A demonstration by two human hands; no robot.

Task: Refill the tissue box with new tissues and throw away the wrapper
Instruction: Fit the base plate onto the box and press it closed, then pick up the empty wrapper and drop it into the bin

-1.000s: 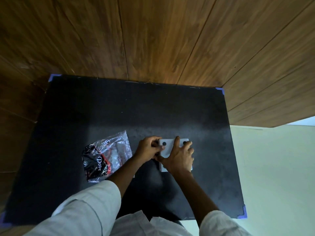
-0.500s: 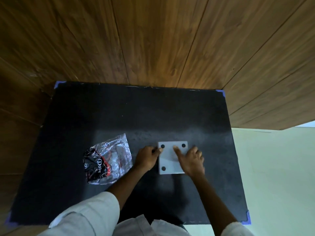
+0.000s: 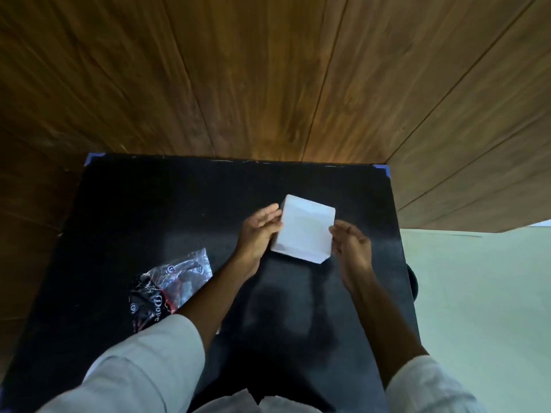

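Note:
A white cube-shaped tissue box [image 3: 304,231] is tilted over the middle of the black table [image 3: 149,204], a plain white side facing me. My left hand [image 3: 258,234] presses its left side with fingers extended. My right hand [image 3: 350,245] presses its right side near the lower corner. The box is held between both palms. A crumpled clear plastic wrapper [image 3: 170,287] with black and red print lies on the table to the left, partly hidden by my left forearm.
Wood-panelled walls [image 3: 268,84] rise behind and to the right of the table. Pale floor [image 3: 477,308] lies beyond the table's right edge. Blue tape [image 3: 384,169] marks the table corners. My white sleeves fill the bottom of the view.
The box lay flat with its four-dot underside up; both hands have now gripped its sides, lifted and turned it, so a plain face shows. The wrapper has not moved.

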